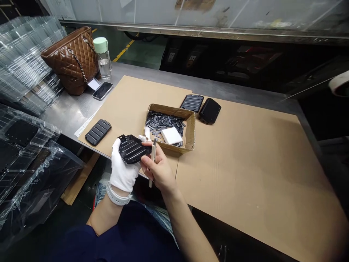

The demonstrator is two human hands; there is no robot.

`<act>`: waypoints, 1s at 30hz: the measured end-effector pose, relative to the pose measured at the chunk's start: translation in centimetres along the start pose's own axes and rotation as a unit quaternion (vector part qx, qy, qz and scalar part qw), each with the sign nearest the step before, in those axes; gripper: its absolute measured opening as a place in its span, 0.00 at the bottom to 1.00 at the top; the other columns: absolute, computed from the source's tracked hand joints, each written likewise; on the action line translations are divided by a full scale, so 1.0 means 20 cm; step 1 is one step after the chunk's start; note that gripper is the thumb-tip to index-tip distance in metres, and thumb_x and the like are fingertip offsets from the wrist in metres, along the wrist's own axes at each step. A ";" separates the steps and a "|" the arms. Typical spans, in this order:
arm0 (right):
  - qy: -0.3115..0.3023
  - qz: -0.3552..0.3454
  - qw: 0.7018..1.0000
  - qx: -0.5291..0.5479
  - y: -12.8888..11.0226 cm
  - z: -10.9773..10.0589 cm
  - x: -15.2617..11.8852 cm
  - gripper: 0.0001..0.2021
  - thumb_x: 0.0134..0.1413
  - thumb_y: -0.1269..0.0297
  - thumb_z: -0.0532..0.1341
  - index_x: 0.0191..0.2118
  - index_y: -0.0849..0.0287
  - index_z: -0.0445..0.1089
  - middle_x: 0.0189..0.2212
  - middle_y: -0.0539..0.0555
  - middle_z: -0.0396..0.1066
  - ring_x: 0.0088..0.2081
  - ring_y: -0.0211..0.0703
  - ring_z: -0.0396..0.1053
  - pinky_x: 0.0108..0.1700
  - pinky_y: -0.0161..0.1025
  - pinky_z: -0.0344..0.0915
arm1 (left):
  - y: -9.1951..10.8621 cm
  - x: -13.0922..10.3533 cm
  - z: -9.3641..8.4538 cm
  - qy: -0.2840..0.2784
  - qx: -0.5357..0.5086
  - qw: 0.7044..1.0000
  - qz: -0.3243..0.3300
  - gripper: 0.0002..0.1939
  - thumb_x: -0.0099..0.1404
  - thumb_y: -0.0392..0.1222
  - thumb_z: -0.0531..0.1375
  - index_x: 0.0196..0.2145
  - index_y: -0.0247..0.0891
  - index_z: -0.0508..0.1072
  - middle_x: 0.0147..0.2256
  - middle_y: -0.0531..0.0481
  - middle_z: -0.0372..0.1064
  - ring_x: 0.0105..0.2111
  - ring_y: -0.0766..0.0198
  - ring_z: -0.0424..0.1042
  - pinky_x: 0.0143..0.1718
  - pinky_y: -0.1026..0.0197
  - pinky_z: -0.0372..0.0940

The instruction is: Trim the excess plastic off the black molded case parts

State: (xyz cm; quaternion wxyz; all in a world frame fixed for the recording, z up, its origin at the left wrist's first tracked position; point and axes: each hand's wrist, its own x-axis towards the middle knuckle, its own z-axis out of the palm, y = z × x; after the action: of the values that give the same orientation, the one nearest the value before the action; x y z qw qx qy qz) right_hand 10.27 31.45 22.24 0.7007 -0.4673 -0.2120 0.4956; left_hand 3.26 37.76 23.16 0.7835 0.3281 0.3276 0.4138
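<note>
My left hand (124,174), in a white glove, is wrapped round a black ribbed plastic plate (133,148) with its ribs facing up. My bare right hand (159,169) is closed on a slim pale-handled tool (153,156) with a thin pointed metal end, standing nearly upright. Its thumb and fingers also reach the plate's right edge. Just beyond both hands is an open cardboard box (192,133) with many small black strips (163,119) and a white block (171,135) in it. To the left, another ribbed black plate (98,131) lies on the cardboard sheet.
Two more black parts, a ribbed plate (192,103) and a thicker piece (210,111), sit behind the box. A phone (103,90), a bottle (103,60) and a brown quilted bag (72,62) stand at back left. Clear plastic trays (27,62) are stacked on the far left.
</note>
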 end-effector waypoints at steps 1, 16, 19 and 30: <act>0.006 0.000 1.000 0.003 0.00 0.00 0.00 0.25 0.42 0.50 0.70 0.41 0.52 0.58 0.13 0.37 0.53 0.10 0.27 0.46 0.11 0.27 0.39 | 0.00 0.01 0.01 -0.005 -0.021 1.000 -0.018 0.10 0.57 0.37 0.62 0.38 0.39 0.73 0.36 0.49 0.76 0.38 0.60 0.76 0.49 0.56 0.67; -0.003 -0.032 0.999 -0.035 0.04 -0.07 -0.07 0.25 0.46 0.50 0.68 0.47 0.50 0.61 0.15 0.38 0.55 0.12 0.27 0.49 0.13 0.26 0.46 | 0.05 0.04 0.03 0.016 -0.249 0.947 -0.202 0.20 0.67 0.51 0.50 0.34 0.34 0.75 0.32 0.45 0.75 0.34 0.60 0.76 0.41 0.57 0.71; 0.064 -0.086 0.989 -0.105 0.00 -0.11 -0.12 0.25 0.55 0.50 0.62 0.57 0.47 0.60 0.17 0.41 0.59 0.14 0.30 0.52 0.12 0.28 0.51 | 0.07 0.03 0.02 -0.040 -0.236 0.944 -0.225 0.28 0.66 0.61 0.48 0.37 0.34 0.76 0.34 0.44 0.76 0.37 0.55 0.76 0.46 0.50 0.70; 0.101 -0.336 0.817 -0.458 -0.14 0.09 -0.13 0.23 0.60 0.71 0.57 0.61 0.50 0.62 0.54 0.50 0.70 0.53 0.45 0.70 0.56 0.42 0.69 | -0.06 -0.12 -0.05 -0.070 -0.188 0.966 -0.161 0.33 0.56 0.68 0.56 0.51 0.42 0.73 0.53 0.47 0.71 0.61 0.51 0.59 0.62 0.52 0.55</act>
State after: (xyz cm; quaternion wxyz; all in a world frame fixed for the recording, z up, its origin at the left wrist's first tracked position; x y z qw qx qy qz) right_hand 9.23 29.72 25.89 0.5460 -0.6814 -0.4868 0.0248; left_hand 1.85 35.41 22.23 0.9082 0.1458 0.2370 0.3126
